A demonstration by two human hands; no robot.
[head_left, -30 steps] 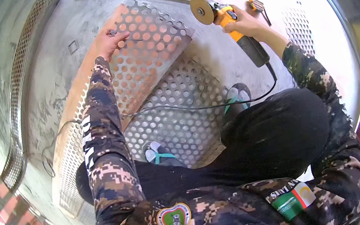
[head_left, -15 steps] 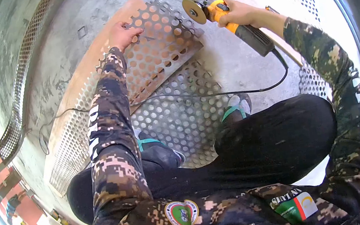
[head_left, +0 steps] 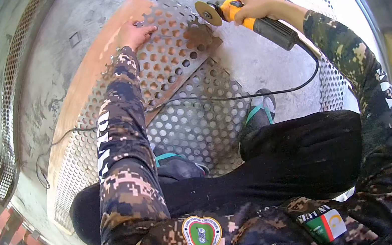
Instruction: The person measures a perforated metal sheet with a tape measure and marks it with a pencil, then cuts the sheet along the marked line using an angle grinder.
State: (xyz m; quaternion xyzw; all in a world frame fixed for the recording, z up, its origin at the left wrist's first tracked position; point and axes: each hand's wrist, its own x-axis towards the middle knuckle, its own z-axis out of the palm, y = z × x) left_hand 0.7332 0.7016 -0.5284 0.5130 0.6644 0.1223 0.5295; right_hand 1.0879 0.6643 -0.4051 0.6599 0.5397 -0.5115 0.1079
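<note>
Grinding disc (head_left: 205,13) above sheet edge (head_left: 217,42)

Left hand (head_left: 132,33): pressed flat on the perforated sheet (head_left: 166,61).
Right hand (head_left: 252,7): wrapped around the yellow grinder (head_left: 240,14), disc at the sheet's far edge.
Cord (head_left: 233,97): trails across the floor (head_left: 258,62).

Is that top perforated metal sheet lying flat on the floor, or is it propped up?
Propped at a tilt. The perforated sheet rests on a wooden board and overlaps another sheet; the left hand presses on it.
</note>
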